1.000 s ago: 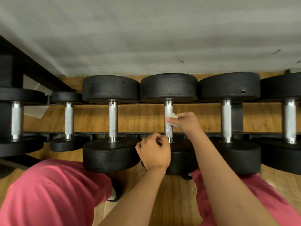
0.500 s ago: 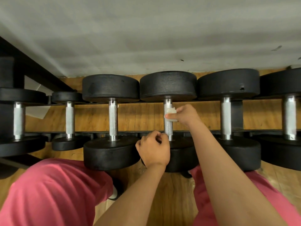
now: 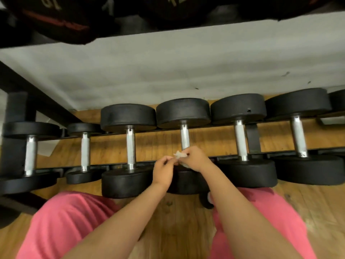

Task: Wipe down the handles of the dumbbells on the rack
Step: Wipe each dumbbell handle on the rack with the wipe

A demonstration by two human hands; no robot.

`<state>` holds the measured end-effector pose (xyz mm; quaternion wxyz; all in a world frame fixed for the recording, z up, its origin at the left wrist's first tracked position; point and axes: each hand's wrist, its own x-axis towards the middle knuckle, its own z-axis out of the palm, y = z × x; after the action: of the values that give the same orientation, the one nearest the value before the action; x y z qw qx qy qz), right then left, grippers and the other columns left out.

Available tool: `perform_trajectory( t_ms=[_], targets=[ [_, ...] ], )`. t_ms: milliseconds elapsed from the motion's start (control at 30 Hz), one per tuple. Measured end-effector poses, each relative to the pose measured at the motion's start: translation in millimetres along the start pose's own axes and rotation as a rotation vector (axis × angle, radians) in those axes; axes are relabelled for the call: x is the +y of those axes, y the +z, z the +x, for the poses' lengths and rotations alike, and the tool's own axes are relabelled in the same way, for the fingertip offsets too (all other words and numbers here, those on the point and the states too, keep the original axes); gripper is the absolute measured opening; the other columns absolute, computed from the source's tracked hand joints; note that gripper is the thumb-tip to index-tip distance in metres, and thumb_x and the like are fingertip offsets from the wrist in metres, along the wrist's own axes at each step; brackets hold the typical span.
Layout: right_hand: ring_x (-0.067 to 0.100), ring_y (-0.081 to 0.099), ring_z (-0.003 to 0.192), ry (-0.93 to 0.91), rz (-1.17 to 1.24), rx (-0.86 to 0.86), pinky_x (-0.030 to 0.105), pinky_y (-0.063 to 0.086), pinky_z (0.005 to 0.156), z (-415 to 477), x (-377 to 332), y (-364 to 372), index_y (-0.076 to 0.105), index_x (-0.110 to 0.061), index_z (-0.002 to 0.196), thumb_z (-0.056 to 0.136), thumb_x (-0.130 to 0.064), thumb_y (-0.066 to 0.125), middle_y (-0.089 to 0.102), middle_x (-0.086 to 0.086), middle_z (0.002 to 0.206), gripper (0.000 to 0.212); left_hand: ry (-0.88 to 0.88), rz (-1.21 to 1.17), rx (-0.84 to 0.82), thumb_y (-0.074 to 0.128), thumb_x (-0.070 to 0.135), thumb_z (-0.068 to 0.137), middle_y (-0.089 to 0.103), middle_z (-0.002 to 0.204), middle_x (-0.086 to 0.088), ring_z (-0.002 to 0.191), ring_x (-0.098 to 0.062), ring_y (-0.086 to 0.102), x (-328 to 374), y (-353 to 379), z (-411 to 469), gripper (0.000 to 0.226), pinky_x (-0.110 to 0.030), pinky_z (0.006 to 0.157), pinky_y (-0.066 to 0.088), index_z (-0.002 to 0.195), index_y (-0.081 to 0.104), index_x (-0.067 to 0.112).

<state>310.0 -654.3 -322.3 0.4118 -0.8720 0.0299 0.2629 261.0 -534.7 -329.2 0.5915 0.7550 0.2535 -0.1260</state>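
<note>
On the rack [image 3: 253,139], the dumbbell handles [image 3: 130,148] at the left stood bare. The left hand [image 3: 164,170] hung with fingers curled just beside the white wipe [image 3: 179,156]; whether it pinched an edge could not be told. The right hand [image 3: 196,159] pinched the bunched wipe in front of the near end of the fourth handle [image 3: 185,137], seemingly off the metal. The step looked like regathering the wipe. The next move would probably call for wrapping it round a handle, perhaps the fifth handle [image 3: 240,140], and rubbing along it.
</note>
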Motion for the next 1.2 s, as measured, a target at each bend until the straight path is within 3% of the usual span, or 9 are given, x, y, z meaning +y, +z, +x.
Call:
perform_trajectory(
  t_ms=[133, 233, 333, 500, 600, 767, 933, 1067, 1200],
  targets=[
    [0.015, 0.059, 0.081, -0.081, 0.267, -0.037, 0.029, 0.044, 0.078, -20.7, -8.3, -11.2, 0.074, -0.005, 0.089, 0.087, -0.014, 0.069, 0.065, 0.004, 0.080, 0.010, 0.058, -0.066, -0.009, 0.050, 0.008, 0.098, 0.059, 0.118, -0.001, 0.111, -0.016, 0.055, 20.1, -35.5, -11.1, 0.024, -0.019, 0.088, 0.041, 0.119, 0.056, 0.018],
    [0.016, 0.062, 0.094, -0.125, 0.363, -0.138, 0.028, 0.046, 0.086, -34.7, -11.8, -18.7, 0.074, -0.012, 0.102, 0.089, -0.011, 0.066, 0.070, 0.001, 0.095, 0.016, 0.117, -0.051, -0.153, 0.052, 0.009, 0.099, 0.055, 0.130, 0.001, 0.118, -0.013, 0.052, 36.6, -51.0, -22.1, 0.035, -0.028, 0.104, 0.040, 0.132, 0.052, 0.019],
    [0.019, 0.063, 0.097, -0.186, 0.475, -0.245, 0.033, 0.047, 0.091, -49.0, -14.4, -19.3, 0.071, -0.013, 0.102, 0.087, -0.001, 0.064, 0.070, 0.008, 0.100, 0.020, 0.114, -0.066, -0.331, 0.055, 0.014, 0.098, 0.060, 0.126, -0.004, 0.116, -0.018, 0.058, 46.6, -56.9, -36.8, 0.030, -0.030, 0.097, 0.051, 0.128, 0.058, 0.018],
    [0.028, 0.062, 0.093, -0.126, 0.577, -0.193, 0.039, 0.048, 0.088, -60.5, -12.3, -15.3, 0.061, -0.016, 0.088, 0.072, -0.006, 0.078, 0.067, 0.013, 0.091, 0.026, 0.197, -0.037, -0.287, 0.068, 0.005, 0.088, 0.064, 0.108, -0.017, 0.096, -0.019, 0.064, 47.5, -57.2, -48.7, 0.016, -0.020, 0.073, 0.056, 0.103, 0.065, 0.003],
    [0.025, 0.065, 0.098, -0.124, 0.590, -0.108, 0.032, 0.053, 0.087, -63.1, -11.0, -13.9, 0.068, -0.017, 0.089, 0.081, -0.005, 0.073, 0.069, 0.012, 0.100, 0.015, 0.193, -0.055, -0.276, 0.070, 0.002, 0.086, 0.066, 0.096, -0.013, 0.084, -0.016, 0.065, 44.2, -60.3, -45.9, 0.016, -0.019, 0.067, 0.056, 0.100, 0.064, 0.000],
    [0.019, 0.065, 0.098, -0.004, 0.695, 0.066, 0.025, 0.055, 0.080, -54.9, -0.7, -12.5, 0.071, -0.014, 0.092, 0.093, -0.001, 0.057, 0.068, 0.008, 0.106, 0.019, 0.105, -0.113, -0.203, 0.061, 0.007, 0.094, 0.066, 0.104, -0.012, 0.089, -0.016, 0.065, 38.5, -55.9, -30.1, 0.008, -0.019, 0.065, 0.056, 0.101, 0.063, 0.002],
    [0.018, 0.057, 0.096, 0.173, 0.418, 0.541, 0.027, 0.040, 0.081, -42.5, 21.8, 1.5, 0.070, -0.013, 0.099, 0.098, -0.013, 0.048, 0.068, 0.006, 0.103, 0.021, 0.118, 0.018, 0.040, 0.060, 0.010, 0.094, 0.061, 0.090, -0.004, 0.089, -0.019, 0.060, 22.2, -49.2, 0.3, 0.007, -0.030, 0.078, 0.054, 0.087, 0.059, 0.011],
    [0.031, 0.051, 0.114, 0.174, 0.117, 0.620, 0.037, 0.035, 0.096, -38.0, 26.8, 27.3, 0.066, -0.007, 0.115, 0.102, -0.026, 0.043, 0.065, 0.013, 0.110, 0.032, 0.189, 0.227, 0.016, 0.066, 0.011, 0.090, 0.060, 0.080, 0.006, 0.080, -0.011, 0.056, 10.3, -36.8, 18.4, 0.021, -0.016, 0.063, 0.038, 0.074, 0.056, 0.021],
    [0.030, 0.054, 0.105, 0.160, 0.095, 0.727, 0.039, 0.035, 0.093, -33.9, 28.5, 32.4, 0.068, -0.008, 0.101, 0.102, -0.027, 0.041, 0.066, 0.012, 0.097, 0.033, 0.230, 0.365, -0.070, 0.071, 0.012, 0.085, 0.059, 0.075, 0.008, 0.074, -0.007, 0.056, 6.1, -18.1, 38.6, 0.025, -0.010, 0.058, 0.037, 0.069, 0.055, 0.022]
  ],
)
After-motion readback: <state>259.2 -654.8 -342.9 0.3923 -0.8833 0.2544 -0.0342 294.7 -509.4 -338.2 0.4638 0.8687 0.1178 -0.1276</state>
